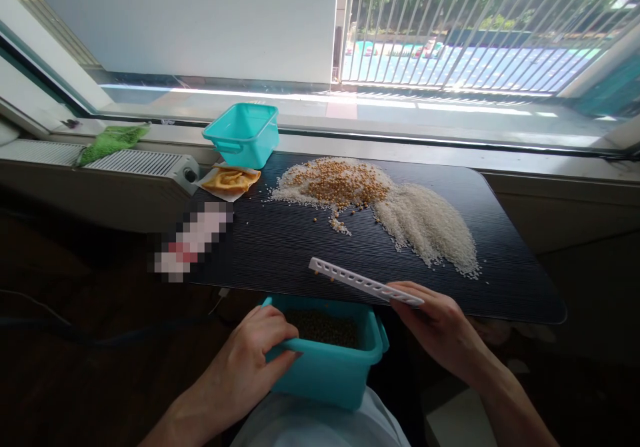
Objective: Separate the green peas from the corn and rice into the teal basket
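My left hand (260, 347) grips the near left rim of a turquoise plastic bin (325, 374), thumb outside and fingers over the edge. The bin sits at my lap by the table's front edge and has small dark greenish grains (325, 328) inside. My right hand (440, 327) pinches one end of a thin white strip with a row of holes (360, 283), held slantwise over the table's front edge. Beyond it lie a pile of white rice (430, 227) and, to its left, yellow-brown beans (343, 180) heaped over more rice.
A second turquoise bin (245, 137) stands at the back left of the dark table (515, 280). Before it lies a yellowish flat piece of food on white paper (231, 179). A green cloth (113, 142) rests on the radiator (140, 162). A window ledge runs behind.
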Motion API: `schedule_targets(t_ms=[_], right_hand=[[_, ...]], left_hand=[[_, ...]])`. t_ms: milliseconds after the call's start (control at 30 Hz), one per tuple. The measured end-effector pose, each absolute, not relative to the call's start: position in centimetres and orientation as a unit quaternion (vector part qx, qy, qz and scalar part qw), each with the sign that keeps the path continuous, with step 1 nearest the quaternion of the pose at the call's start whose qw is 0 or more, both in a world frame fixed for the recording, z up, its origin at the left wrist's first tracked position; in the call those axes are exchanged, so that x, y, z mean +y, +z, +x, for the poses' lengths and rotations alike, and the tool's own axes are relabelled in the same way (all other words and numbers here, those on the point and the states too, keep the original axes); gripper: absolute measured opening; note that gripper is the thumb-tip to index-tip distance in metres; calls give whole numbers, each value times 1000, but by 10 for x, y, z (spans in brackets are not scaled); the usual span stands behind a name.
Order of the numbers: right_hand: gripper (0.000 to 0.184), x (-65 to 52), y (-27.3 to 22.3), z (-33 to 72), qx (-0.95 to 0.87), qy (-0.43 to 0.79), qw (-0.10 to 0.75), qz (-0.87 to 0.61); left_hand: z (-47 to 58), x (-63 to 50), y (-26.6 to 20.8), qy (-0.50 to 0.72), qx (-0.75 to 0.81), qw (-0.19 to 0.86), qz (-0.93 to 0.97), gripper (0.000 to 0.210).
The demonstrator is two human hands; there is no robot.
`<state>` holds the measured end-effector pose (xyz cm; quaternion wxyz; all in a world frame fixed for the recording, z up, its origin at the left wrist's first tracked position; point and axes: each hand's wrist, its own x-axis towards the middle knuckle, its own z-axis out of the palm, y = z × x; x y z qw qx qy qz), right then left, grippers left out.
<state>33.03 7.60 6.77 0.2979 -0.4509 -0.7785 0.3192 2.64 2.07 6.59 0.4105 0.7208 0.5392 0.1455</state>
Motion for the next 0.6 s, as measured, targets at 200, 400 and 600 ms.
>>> schedule_targets(t_ms=[200,400,600], right_hand=[[24,66,87,329,-789,402,229,-405],[15,87,75,335,-722,255,386,-515],[20,115,59,336,-648,203,416,-605]], left_hand=[[22,20,65,146,529,407,730,12],[21,19,64,139,531,402,733,13],[22,19,65,138,531,400,734,15]])
